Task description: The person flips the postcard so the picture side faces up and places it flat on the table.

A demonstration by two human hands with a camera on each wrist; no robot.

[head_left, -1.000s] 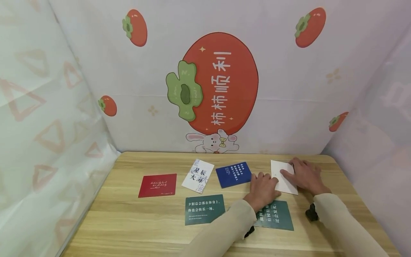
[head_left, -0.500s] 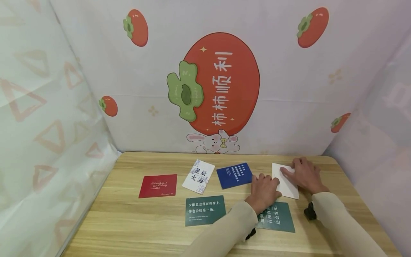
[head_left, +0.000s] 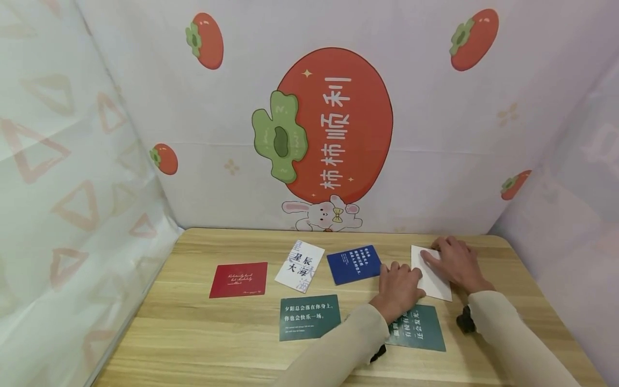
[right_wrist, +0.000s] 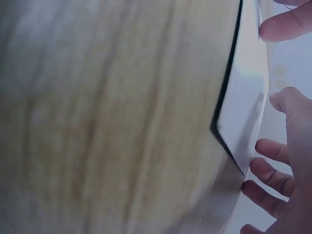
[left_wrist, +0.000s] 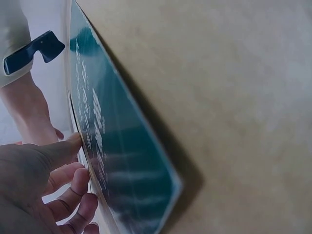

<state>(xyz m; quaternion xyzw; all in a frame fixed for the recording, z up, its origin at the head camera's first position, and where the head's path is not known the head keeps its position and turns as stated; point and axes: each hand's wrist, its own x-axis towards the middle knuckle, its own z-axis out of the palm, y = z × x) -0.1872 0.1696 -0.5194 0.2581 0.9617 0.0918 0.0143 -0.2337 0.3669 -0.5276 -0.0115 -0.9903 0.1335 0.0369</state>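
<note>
A white card [head_left: 433, 280] lies at the right of the table. My right hand [head_left: 456, 264] rests along its right edge, the thumb laid on the card's face. In the right wrist view, the right-hand fingers are bent loosely beside the white card [right_wrist: 246, 97]. My left hand [head_left: 398, 289] is at the card's left edge, fingertips near the table. Below the left hand lies a green card [head_left: 419, 330] with white writing, partly hidden by hand and sleeve. The left wrist view shows this green card [left_wrist: 124, 151] close up, with the left thumb and relaxed fingers beyond its edge.
On the wooden table [head_left: 193, 344] lie a red card [head_left: 238, 279], a white card with dark characters [head_left: 299, 266], a blue card [head_left: 354, 264] and another green card [head_left: 309, 317]. A patterned backdrop [head_left: 420, 177] stands behind the table's far edge.
The white card between my hands has shifted slightly toward me, mostly during the first half second. My right hand has moved a little left over it. The left hand has hardly moved.
</note>
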